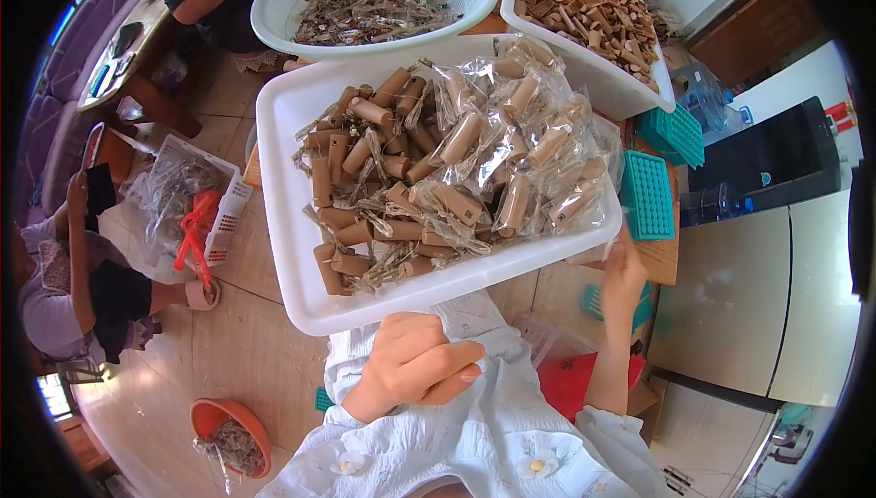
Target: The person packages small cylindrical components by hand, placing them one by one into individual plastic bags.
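A white plastic tray [315, 320] stands in front of me, tilted in view, its near edge over my lap. It holds many brown cylinders [370, 112], with bunches of clear plastic strips among them. Cylinders in clear plastic bags [461, 137] fill the right part. My left hand [412, 366] is just below the tray's near edge, fingers curled closed, with nothing showing in them. At the tray's near right corner is my right hand [623, 274], its fingers closed close to the rim and some clear film; what they grip is partly hidden.
Behind the tray are a pale green basket [265, 19] of mixed small pieces and a white bin [662, 96] of brown pieces. Teal racks [650, 195] stand at right. On the floor are an orange bowl [260, 457] and a white crate [233, 201]. Another person [68, 279] sits at left.
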Action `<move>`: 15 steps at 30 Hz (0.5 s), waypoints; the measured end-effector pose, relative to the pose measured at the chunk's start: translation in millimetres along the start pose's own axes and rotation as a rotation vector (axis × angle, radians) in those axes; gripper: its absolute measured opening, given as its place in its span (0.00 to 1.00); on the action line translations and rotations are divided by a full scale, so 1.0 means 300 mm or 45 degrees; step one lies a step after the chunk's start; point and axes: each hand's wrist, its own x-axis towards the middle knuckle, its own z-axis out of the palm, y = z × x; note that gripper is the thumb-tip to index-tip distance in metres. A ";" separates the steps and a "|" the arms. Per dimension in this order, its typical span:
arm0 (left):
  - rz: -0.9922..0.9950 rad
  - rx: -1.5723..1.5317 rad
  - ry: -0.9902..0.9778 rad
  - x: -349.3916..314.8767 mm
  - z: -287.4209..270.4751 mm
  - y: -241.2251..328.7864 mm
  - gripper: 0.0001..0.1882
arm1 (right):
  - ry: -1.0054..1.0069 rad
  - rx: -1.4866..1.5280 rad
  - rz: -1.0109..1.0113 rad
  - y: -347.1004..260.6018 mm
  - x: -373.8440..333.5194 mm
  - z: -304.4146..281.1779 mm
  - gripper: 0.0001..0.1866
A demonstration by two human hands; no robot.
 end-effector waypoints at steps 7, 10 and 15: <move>-0.753 -0.605 -0.145 0.027 0.012 0.041 0.28 | 0.685 0.795 -0.238 -0.120 -0.058 -0.047 0.19; -0.971 -1.073 -0.295 0.013 0.033 0.027 0.39 | 0.085 0.403 -0.988 -0.241 -0.146 -0.095 0.13; -1.077 -1.377 -0.255 0.025 -0.011 0.036 0.23 | -0.470 0.157 -1.532 -0.393 -0.086 -0.112 0.07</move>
